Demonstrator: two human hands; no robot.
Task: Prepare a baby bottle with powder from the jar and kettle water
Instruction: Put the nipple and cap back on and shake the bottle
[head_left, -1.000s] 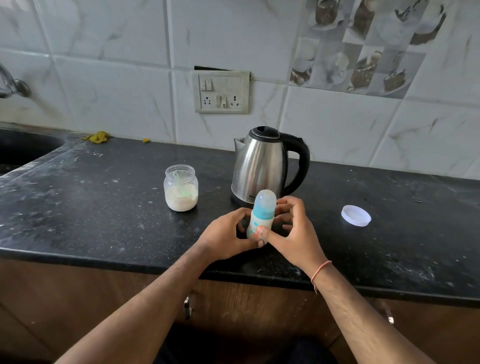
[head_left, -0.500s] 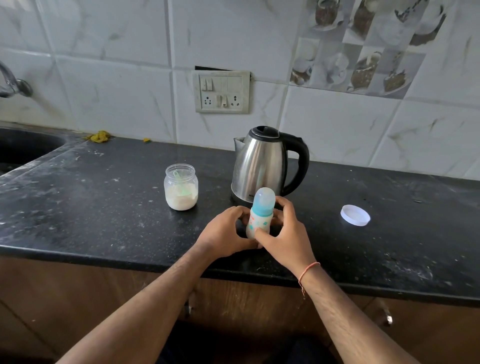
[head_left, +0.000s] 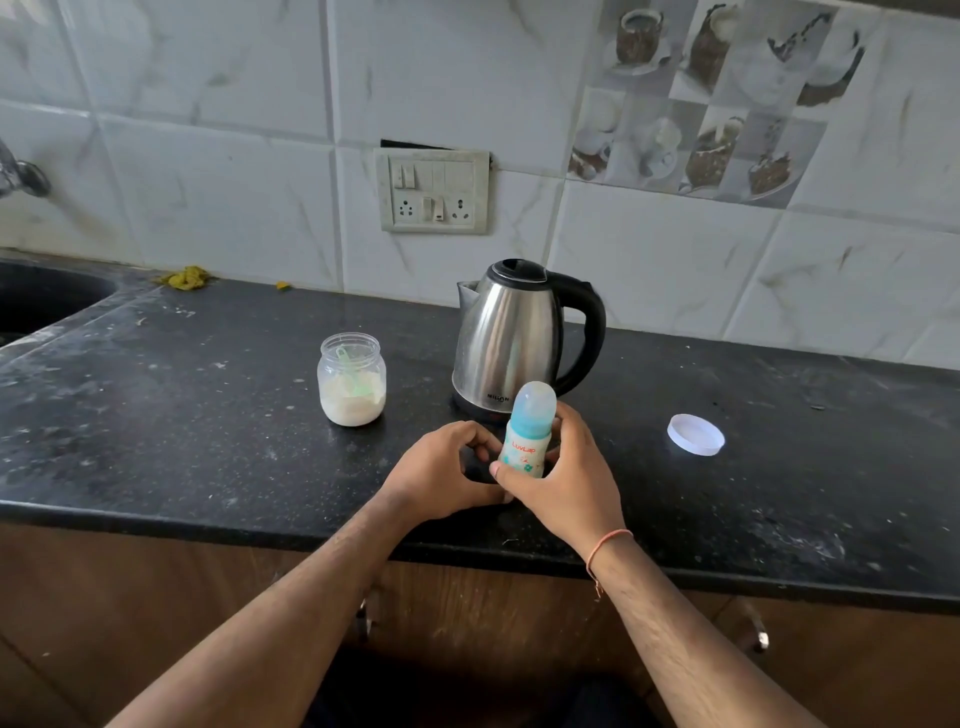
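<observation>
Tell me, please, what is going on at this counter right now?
A person stands at the counter with the capped bottle upright near its front edge. The right hand grips the bottle; the left hand curls beside its base. Behind are the open powder jar with a scoop inside and the kettle; the jar's lid lies to the right.

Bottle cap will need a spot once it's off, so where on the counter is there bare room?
Free: the stretch left of the powder jar toward the sink, and the patch between the kettle and the white jar lid. More lies right of the lid. Crowded: in front of the kettle, where both hands meet at the baby bottle.
</observation>
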